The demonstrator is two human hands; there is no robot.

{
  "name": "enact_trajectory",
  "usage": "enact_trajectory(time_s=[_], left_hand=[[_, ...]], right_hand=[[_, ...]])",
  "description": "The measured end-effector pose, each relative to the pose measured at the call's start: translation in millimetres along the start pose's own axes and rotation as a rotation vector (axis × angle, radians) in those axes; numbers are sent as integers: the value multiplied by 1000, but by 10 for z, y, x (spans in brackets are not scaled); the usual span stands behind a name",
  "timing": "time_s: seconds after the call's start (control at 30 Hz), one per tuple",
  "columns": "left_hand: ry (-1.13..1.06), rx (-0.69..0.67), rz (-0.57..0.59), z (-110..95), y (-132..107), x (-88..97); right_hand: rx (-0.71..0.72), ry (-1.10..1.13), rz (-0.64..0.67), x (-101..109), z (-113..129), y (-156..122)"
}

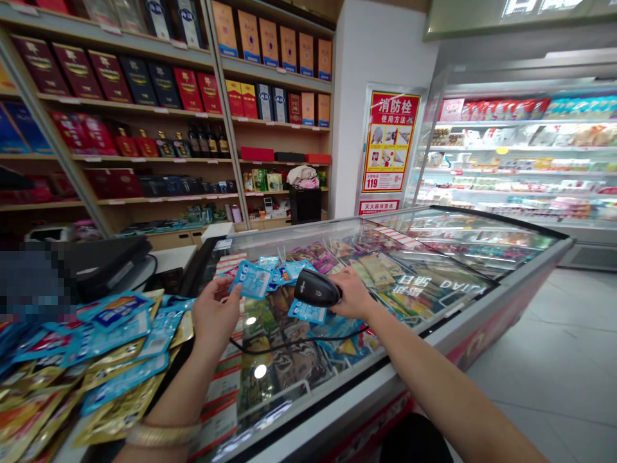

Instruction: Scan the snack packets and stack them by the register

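Note:
My left hand (219,308) pinches the edge of a small blue snack packet (251,280) above the glass lid of a chest freezer (434,321). In my right hand (351,290) is a black handheld barcode scanner (314,288), its head turned left toward the packet. More blue packets (295,270) lie on the glass just behind the scanner, and another blue packet (307,312) shows partly below it. The scanner's black cable (284,347) curves across the lid beneath my hands.
At the left is a heap of blue and gold packets (110,360), beside a black counter device (101,257). Shelves of boxed bottles (139,83) line the back wall. A red fire-hydrant notice (388,141) hangs on a pillar; an open refrigerated display (525,154) stands at the right.

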State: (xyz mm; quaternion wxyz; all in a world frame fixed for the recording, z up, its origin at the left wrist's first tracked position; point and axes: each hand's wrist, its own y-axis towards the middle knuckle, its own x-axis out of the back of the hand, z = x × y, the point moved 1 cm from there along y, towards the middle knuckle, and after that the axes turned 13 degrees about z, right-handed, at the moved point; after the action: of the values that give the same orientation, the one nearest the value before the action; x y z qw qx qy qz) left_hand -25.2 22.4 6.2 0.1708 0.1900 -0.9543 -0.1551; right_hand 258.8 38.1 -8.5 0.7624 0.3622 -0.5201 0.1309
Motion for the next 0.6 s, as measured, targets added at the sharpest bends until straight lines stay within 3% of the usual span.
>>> enact_trajectory(time_s=[0.4,0.5,0.6], left_hand=[[49,-18,5,15,-9,13],[53,-62,-57,-58,7,79],[19,-109,-214,-143,77,303]], right_hand=[[21,-5,-8,-9,-13,1],[30,21,-51,-32,-55,-17],[40,38,-89,-62,-100,-35]])
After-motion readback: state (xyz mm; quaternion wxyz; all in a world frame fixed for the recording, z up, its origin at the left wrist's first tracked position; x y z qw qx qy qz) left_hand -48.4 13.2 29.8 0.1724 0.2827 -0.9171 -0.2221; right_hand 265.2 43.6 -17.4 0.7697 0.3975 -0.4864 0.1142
